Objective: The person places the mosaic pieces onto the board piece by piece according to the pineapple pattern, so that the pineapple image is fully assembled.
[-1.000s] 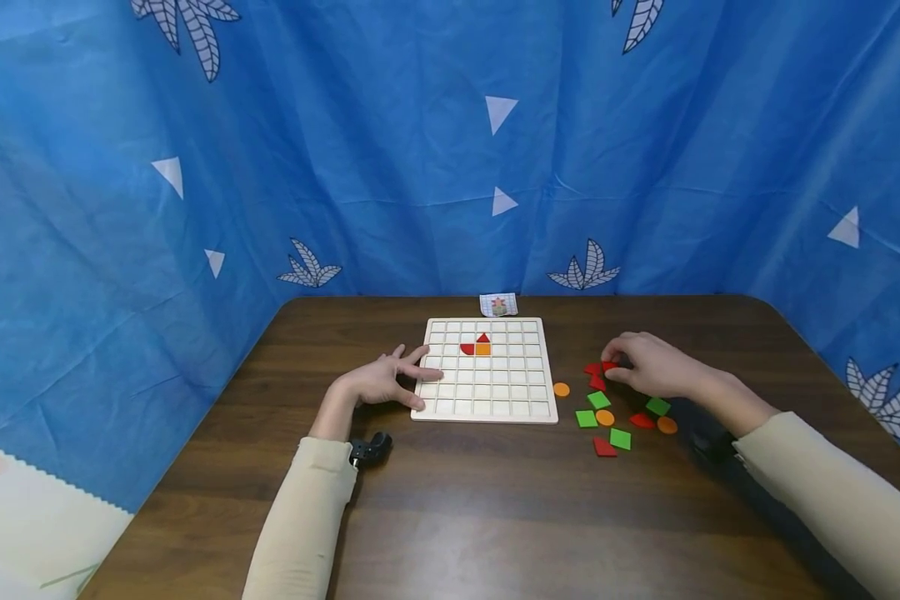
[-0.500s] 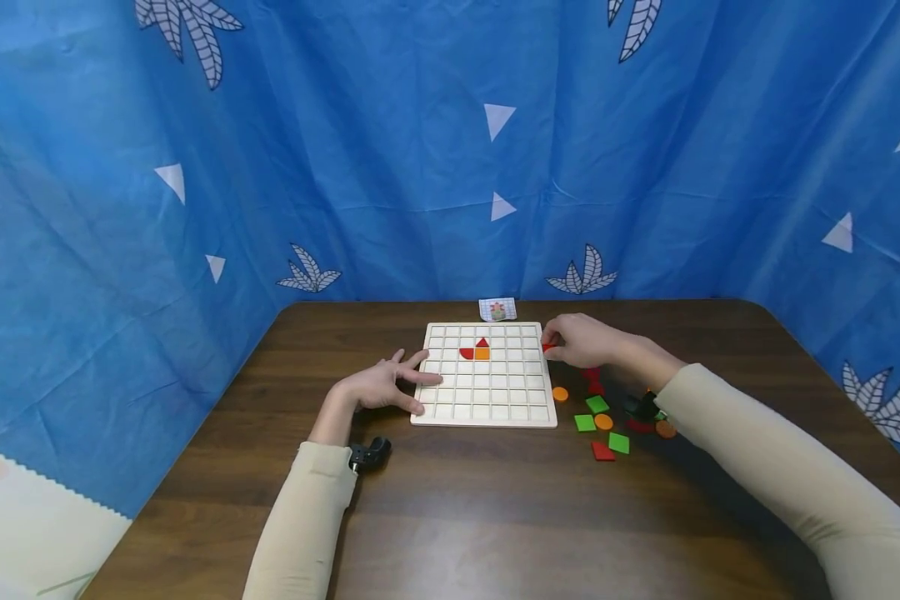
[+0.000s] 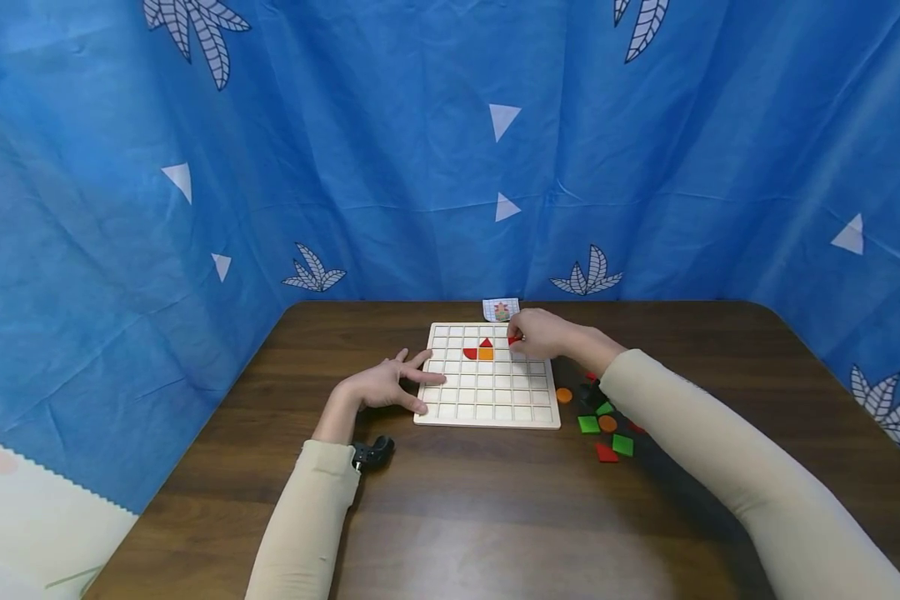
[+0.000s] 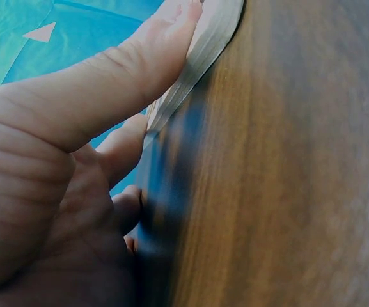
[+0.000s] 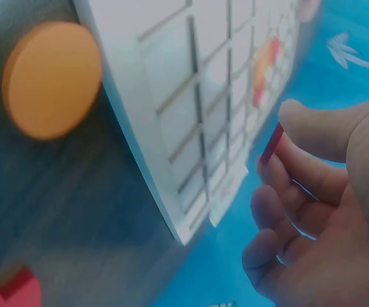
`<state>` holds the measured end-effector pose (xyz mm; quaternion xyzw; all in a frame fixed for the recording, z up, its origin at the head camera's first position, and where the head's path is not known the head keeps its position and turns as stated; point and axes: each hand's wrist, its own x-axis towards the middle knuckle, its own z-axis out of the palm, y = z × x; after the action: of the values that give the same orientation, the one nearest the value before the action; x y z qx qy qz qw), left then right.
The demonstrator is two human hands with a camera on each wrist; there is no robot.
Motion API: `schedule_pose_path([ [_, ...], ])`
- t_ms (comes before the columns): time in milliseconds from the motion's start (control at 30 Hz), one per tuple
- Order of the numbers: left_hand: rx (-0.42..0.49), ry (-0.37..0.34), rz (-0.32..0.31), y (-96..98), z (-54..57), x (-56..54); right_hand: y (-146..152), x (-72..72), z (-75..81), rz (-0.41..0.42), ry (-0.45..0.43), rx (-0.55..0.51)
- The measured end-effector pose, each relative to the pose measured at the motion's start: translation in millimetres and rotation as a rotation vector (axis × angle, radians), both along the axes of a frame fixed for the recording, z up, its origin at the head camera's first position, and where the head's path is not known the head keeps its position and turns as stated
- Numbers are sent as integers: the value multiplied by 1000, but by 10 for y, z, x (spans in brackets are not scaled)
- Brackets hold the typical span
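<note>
A white gridded board (image 3: 487,411) lies on the table. On it sit a red quarter-circle piece (image 3: 470,354), an orange square (image 3: 486,354) and a small red triangle (image 3: 486,342), grouped in the upper middle. My left hand (image 3: 381,385) rests at the board's left edge, fingers spread over the rim; in the left wrist view the thumb (image 4: 133,70) lies along that edge. Over the upper right cells, my right hand (image 3: 543,333) pinches a thin red piece (image 5: 272,142) between thumb and fingertips. Its shape is hidden, since it shows edge-on.
A small printed card (image 3: 501,309) lies behind the board. Right of it are an orange disc (image 3: 563,395), several green squares (image 3: 588,425) and red pieces (image 3: 607,452), partly covered by the right sleeve (image 3: 682,425). A blue curtain (image 3: 420,167) hangs behind the table.
My right hand has moved left from the loose pieces to over the board, carrying the red piece it picked up. The left hand has stayed at the board's edge.
</note>
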<state>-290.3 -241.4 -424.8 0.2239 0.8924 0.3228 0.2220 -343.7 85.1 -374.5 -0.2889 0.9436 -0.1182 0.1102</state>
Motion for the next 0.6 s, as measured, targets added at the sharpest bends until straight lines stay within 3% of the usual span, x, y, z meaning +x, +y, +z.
schedule_pose_path([
  [133, 8, -1, -5, 3, -14, -7, -95, -17, -73, 30, 37, 37],
  [600, -16, -10, 14, 6, -17, -22, -264, -10, -258, -57, 23, 20],
])
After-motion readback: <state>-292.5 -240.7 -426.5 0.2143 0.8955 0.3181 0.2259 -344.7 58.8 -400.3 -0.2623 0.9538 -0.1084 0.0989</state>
